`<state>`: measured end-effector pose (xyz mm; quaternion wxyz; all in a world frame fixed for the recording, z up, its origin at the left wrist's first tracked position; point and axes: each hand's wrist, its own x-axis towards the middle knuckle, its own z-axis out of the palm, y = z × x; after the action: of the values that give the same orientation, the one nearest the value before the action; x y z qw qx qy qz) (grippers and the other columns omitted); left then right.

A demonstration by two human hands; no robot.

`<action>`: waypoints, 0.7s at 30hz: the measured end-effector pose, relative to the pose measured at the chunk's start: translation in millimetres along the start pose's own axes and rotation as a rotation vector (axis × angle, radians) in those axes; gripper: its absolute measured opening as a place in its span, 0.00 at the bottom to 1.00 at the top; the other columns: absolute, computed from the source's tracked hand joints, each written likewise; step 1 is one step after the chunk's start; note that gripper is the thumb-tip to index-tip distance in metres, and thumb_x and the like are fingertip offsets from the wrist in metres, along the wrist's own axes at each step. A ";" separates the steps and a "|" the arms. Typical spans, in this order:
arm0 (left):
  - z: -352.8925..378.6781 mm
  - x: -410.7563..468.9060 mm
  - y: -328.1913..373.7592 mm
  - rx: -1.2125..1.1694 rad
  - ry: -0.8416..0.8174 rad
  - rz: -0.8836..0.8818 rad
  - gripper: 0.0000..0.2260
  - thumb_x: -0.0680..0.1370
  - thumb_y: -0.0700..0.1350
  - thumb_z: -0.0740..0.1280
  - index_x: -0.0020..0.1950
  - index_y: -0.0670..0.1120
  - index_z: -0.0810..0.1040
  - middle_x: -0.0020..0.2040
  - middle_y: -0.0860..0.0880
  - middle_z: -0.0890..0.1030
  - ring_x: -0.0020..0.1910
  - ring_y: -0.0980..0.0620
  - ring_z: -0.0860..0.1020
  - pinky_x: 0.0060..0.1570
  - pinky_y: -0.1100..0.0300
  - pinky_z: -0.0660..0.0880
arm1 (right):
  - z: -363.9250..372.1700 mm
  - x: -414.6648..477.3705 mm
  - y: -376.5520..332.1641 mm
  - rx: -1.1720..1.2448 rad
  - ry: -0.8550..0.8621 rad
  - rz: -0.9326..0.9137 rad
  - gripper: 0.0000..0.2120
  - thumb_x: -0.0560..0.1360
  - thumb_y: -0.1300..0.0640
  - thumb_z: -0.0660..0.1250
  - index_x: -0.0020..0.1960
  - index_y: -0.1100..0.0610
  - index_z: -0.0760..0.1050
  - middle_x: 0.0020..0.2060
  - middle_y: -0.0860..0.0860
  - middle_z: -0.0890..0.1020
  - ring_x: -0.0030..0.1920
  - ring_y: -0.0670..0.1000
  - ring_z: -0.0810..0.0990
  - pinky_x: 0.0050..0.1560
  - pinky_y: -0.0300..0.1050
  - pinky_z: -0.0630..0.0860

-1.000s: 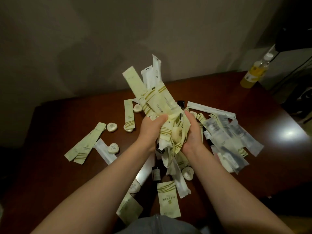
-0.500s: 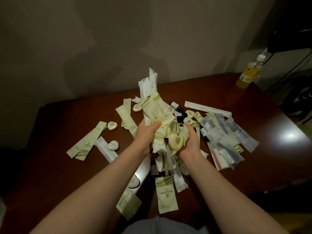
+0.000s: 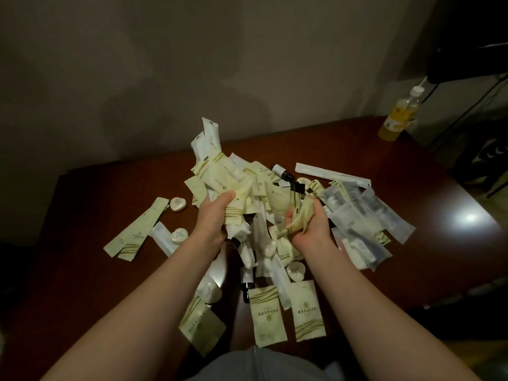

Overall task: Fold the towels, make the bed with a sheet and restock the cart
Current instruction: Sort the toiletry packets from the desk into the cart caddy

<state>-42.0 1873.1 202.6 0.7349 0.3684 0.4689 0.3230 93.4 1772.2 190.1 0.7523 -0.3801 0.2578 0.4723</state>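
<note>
A heap of pale yellow and white amenity packets (image 3: 242, 182) lies on a dark red-brown table (image 3: 82, 270). My left hand (image 3: 213, 215) grips a bunch of the packets from the left side. Just right of it, my right hand (image 3: 308, 224) holds a crumpled yellow packet, palm turned up. Clear plastic sachets (image 3: 365, 215) spread out to the right of the heap. Small dark bottles (image 3: 286, 174) poke out at the heap's far side and another lies near the front (image 3: 246, 281). Heart-shaped soaps (image 3: 178, 204) sit to the left.
Two flat yellow packets (image 3: 288, 312) lie near the table's front edge. Long yellow packets (image 3: 134, 232) lie at the left. A bottle of yellow liquid (image 3: 398, 116) stands at the table's far right corner. A wall rises behind the table. Dark furniture stands at the right.
Both hands have lowered the raised bundle toward the table and moved apart. Packets have dropped back onto the heap, and the bundle between my hands is smaller.
</note>
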 end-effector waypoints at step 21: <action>-2.6 -59.9 -40.7 0.082 -0.021 -0.008 0.12 0.78 0.38 0.64 0.61 0.46 0.73 0.49 0.49 0.81 0.45 0.51 0.81 0.40 0.59 0.76 | -46.3 -65.0 -13.0 -0.036 -0.060 -0.145 0.16 0.73 0.52 0.71 0.57 0.58 0.77 0.49 0.55 0.81 0.42 0.50 0.80 0.31 0.38 0.78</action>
<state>-60.2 1803.4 194.5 0.7254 0.3999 0.4753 0.2967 76.5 1697.6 216.2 0.7851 -0.3968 0.1983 0.4322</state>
